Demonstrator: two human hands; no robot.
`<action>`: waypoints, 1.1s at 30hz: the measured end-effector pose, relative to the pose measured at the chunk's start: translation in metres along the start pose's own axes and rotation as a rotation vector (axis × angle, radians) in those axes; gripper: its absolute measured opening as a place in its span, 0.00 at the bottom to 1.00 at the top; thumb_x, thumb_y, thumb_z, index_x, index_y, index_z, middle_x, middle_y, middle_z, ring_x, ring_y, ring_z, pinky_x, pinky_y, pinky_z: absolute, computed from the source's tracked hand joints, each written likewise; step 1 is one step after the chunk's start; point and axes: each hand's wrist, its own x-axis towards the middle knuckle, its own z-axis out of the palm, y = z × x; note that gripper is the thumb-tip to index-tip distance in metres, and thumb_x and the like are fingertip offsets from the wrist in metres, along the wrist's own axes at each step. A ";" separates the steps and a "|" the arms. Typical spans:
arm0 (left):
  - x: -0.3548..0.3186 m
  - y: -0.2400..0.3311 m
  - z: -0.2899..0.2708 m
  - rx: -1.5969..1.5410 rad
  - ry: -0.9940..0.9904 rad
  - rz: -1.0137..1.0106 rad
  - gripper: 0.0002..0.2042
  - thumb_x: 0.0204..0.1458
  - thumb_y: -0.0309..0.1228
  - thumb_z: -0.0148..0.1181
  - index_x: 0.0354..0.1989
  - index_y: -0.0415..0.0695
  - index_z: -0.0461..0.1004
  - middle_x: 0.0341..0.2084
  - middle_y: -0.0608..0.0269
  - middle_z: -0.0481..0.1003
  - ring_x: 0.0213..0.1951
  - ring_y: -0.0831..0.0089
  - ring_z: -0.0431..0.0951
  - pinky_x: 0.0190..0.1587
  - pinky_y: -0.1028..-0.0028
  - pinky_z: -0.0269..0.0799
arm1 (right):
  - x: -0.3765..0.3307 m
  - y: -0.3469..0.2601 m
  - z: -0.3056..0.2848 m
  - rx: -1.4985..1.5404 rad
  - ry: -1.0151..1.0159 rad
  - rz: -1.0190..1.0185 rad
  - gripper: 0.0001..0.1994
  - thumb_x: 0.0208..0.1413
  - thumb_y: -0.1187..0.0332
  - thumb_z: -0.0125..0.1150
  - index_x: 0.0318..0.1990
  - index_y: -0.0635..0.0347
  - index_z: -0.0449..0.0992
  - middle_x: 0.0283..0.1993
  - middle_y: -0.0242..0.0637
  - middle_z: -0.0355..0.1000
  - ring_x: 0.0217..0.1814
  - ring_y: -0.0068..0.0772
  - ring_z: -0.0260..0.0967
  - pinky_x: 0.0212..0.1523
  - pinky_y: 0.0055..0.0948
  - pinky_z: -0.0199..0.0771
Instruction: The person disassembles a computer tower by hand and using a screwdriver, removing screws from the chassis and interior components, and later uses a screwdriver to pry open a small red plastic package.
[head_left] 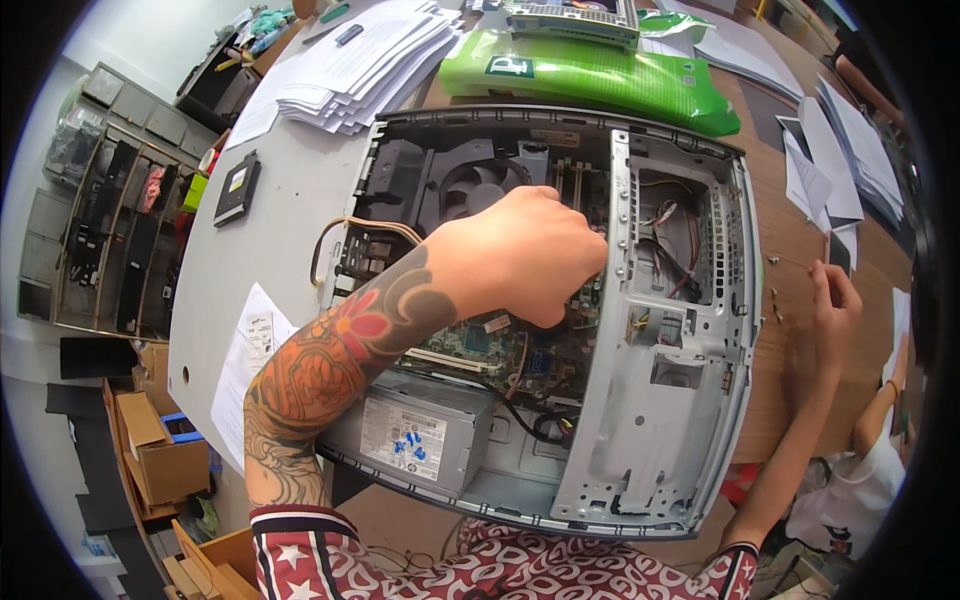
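Observation:
An opened desktop computer case [660, 480] lies flat in front of me. My left hand [535, 250] reaches over its inside, closed, with the fingertips turned down and hidden; what they hold, if anything, cannot be seen. Beneath the hand is the green motherboard [470, 345], and the black cooling fan [474, 190] sits just beyond. A silver power supply [425, 430] fills the near left part of the case. To the right of the case my right hand [838, 300] is closed in a pinch over the table, near several small screws [776, 295]. Anything between its fingers is too small to name.
Behind the case lie a green plastic package [590, 80] and a stack of papers [365, 65]. A flat black drive [236, 190] rests on the table at left. More papers [860, 150] cover the far right, where another person's arm [880, 395] shows.

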 end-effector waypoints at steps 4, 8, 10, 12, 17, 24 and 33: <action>-0.004 0.000 -0.004 -0.085 -0.005 0.045 0.08 0.28 0.26 0.62 0.21 0.47 0.80 0.20 0.63 0.76 0.31 0.62 0.78 0.42 0.67 0.67 | 0.000 -0.004 -0.002 -0.018 -0.024 0.017 0.10 0.64 0.67 0.60 0.34 0.65 0.77 0.28 0.20 0.69 0.29 0.08 0.57 0.28 0.14 0.53; -0.003 0.002 0.006 0.029 -0.005 0.025 0.08 0.27 0.26 0.64 0.22 0.48 0.80 0.21 0.64 0.77 0.33 0.64 0.78 0.42 0.68 0.66 | 0.000 -0.008 0.004 -0.008 -0.025 -0.010 0.10 0.64 0.67 0.60 0.33 0.65 0.78 0.27 0.20 0.68 0.28 0.09 0.56 0.28 0.15 0.52; 0.002 0.003 0.007 0.054 -0.017 0.018 0.08 0.28 0.26 0.64 0.21 0.48 0.80 0.22 0.65 0.77 0.34 0.64 0.78 0.42 0.68 0.66 | -0.001 -0.007 0.004 -0.010 -0.014 -0.024 0.10 0.64 0.67 0.60 0.33 0.65 0.78 0.27 0.20 0.68 0.28 0.09 0.57 0.28 0.15 0.53; 0.004 0.004 0.007 0.088 -0.028 0.007 0.07 0.28 0.26 0.65 0.21 0.48 0.79 0.22 0.65 0.78 0.34 0.65 0.79 0.42 0.68 0.66 | -0.001 -0.008 0.003 -0.006 0.004 -0.042 0.10 0.64 0.67 0.60 0.34 0.65 0.77 0.27 0.20 0.68 0.28 0.09 0.57 0.28 0.15 0.53; 0.000 0.008 0.007 0.164 0.040 0.011 0.06 0.29 0.27 0.67 0.20 0.47 0.78 0.23 0.64 0.78 0.36 0.65 0.79 0.42 0.68 0.67 | -0.003 -0.019 0.002 -0.067 -0.001 0.005 0.10 0.63 0.67 0.61 0.33 0.66 0.77 0.26 0.21 0.69 0.27 0.09 0.60 0.28 0.15 0.57; -0.001 0.009 0.009 0.195 0.014 0.022 0.06 0.32 0.29 0.68 0.22 0.46 0.79 0.29 0.68 0.79 0.39 0.68 0.77 0.43 0.70 0.66 | -0.003 -0.027 0.005 0.000 0.034 -0.055 0.09 0.61 0.71 0.62 0.31 0.67 0.77 0.24 0.23 0.71 0.25 0.08 0.61 0.26 0.15 0.58; -0.003 0.011 0.003 0.258 0.002 0.031 0.05 0.33 0.27 0.67 0.21 0.46 0.78 0.27 0.67 0.77 0.39 0.68 0.76 0.42 0.70 0.65 | -0.004 -0.034 0.006 0.020 0.076 -0.045 0.09 0.60 0.70 0.64 0.30 0.67 0.79 0.22 0.23 0.71 0.22 0.09 0.60 0.23 0.17 0.56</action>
